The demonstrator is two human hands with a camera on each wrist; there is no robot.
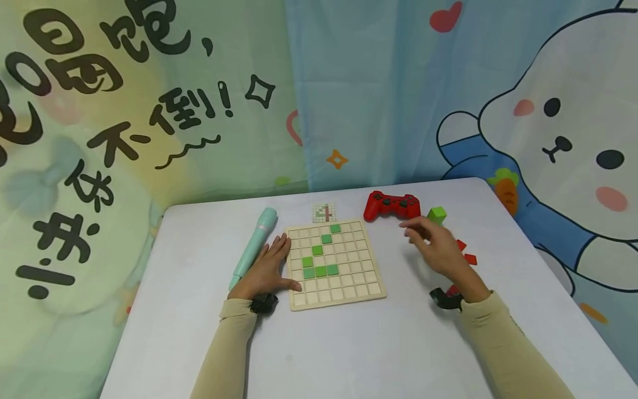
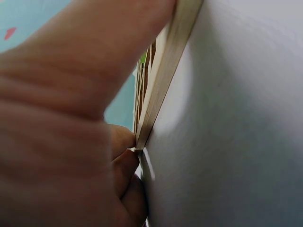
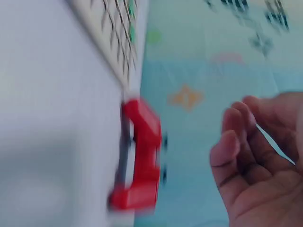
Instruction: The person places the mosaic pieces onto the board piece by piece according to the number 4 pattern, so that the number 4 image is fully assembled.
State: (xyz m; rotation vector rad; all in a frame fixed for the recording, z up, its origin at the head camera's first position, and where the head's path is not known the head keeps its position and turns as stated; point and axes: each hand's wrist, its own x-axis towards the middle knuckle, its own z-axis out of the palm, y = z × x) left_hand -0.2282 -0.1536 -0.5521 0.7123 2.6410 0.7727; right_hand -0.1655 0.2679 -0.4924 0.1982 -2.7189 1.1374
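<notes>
A square wooden grid board [image 1: 344, 260] lies on the table, with several green tiles [image 1: 320, 271] set in its cells. My left hand [image 1: 266, 271] rests at the board's left edge, fingers spread and thumb over the lower left corner. The left wrist view has the fingertips against the board's wooden side [image 2: 163, 80]. Above the table, right of the board, hovers my right hand [image 1: 432, 244]. Its fingers [image 3: 232, 120] are loosely bent, with nothing visible between them. Beyond it stand a red game controller [image 1: 392, 206] and a green cube [image 1: 437, 215].
A mint-green microphone [image 1: 254, 246] lies left of the board, beside the left hand. Behind the board is a small pattern card [image 1: 324, 213] with a coloured grid. Red pieces [image 1: 470, 259] lie partly hidden by the right hand and wrist. A printed curtain [image 1: 349, 100] hangs behind the table.
</notes>
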